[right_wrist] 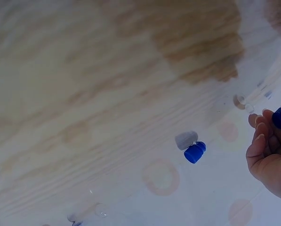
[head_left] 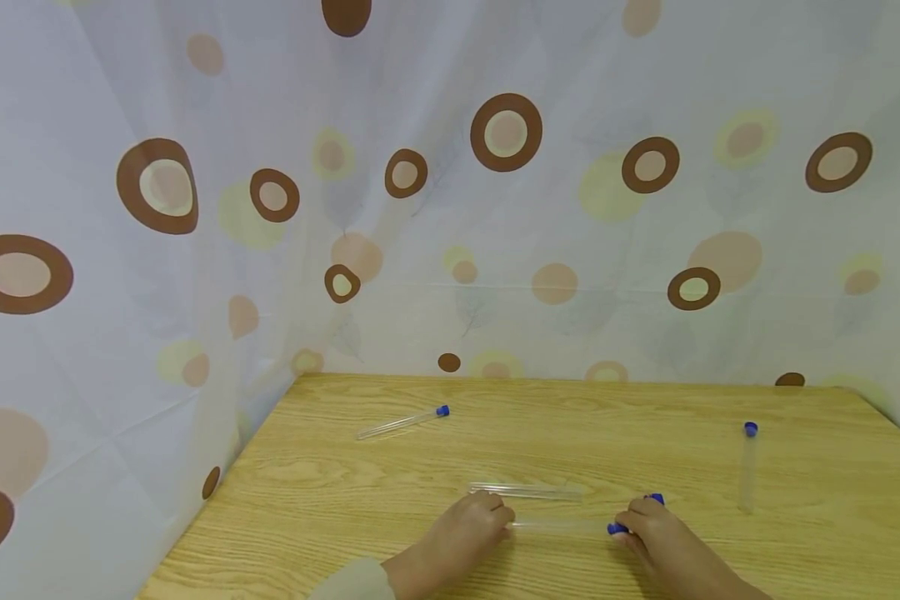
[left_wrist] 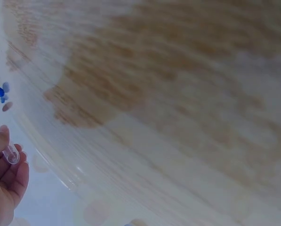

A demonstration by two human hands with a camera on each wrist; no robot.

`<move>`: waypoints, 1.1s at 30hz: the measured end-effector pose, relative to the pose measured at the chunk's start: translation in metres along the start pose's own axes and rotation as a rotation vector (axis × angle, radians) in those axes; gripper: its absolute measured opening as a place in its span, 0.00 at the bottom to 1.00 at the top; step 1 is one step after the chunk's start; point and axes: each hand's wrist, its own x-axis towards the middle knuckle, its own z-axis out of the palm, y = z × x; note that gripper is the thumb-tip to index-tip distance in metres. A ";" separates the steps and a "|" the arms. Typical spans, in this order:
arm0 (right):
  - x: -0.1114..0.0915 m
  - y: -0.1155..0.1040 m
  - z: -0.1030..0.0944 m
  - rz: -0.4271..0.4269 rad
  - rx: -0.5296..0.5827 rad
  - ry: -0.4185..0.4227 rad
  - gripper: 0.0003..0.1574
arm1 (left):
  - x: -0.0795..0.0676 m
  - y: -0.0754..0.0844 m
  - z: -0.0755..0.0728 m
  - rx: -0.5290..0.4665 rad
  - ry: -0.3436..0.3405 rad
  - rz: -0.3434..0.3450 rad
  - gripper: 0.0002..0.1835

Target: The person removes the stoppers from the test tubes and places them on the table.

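Note:
My left hand (head_left: pixel 468 529) pinches the rounded end of a clear test tube (head_left: pixel 555 525), held level just above or on the table. In the left wrist view that rounded end (left_wrist: pixel 12 155) shows between thumb and fingers. My right hand (head_left: pixel 663 537) pinches a blue cap (head_left: pixel 617 528) at the tube's other end; whether it sits on the mouth I cannot tell. The right wrist view shows this cap (right_wrist: pixel 278 118) between thumb and fingers. A loose blue cap (right_wrist: pixel 195 152) lies beside the right hand. Just beyond the left hand lies a clear tube (head_left: pixel 525 491) with no cap visible on it.
A blue-capped tube (head_left: pixel 401 423) lies at the back left of the wooden table (head_left: pixel 307 500). Another capped tube (head_left: pixel 748 471) lies on the right, its cap pointing away from me. A dotted white curtain (head_left: pixel 420 217) hangs behind and along the left side.

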 end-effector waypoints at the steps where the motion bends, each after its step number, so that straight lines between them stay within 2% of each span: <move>1: 0.000 0.000 0.000 0.005 -0.005 -0.007 0.11 | 0.000 0.000 0.000 -0.001 -0.001 0.000 0.05; 12: 0.001 -0.003 -0.006 0.047 0.032 -0.092 0.10 | -0.001 0.001 -0.001 0.000 -0.008 -0.006 0.06; 17: 0.001 -0.002 -0.009 0.062 0.058 -0.131 0.10 | -0.001 0.001 -0.002 0.010 0.010 0.004 0.05; 19: 0.001 -0.001 -0.008 0.034 0.063 -0.103 0.10 | -0.002 0.000 -0.002 0.011 0.017 0.013 0.06; 24: 0.002 0.004 -0.004 -0.096 0.085 0.034 0.15 | -0.002 0.000 -0.003 0.026 0.033 0.037 0.06; 31: 0.002 0.008 0.000 -0.157 0.180 0.081 0.17 | -0.003 -0.003 -0.002 0.030 0.071 0.063 0.06; 33: 0.001 0.009 0.000 -0.162 0.208 0.065 0.17 | -0.003 -0.004 -0.001 0.032 0.075 0.067 0.07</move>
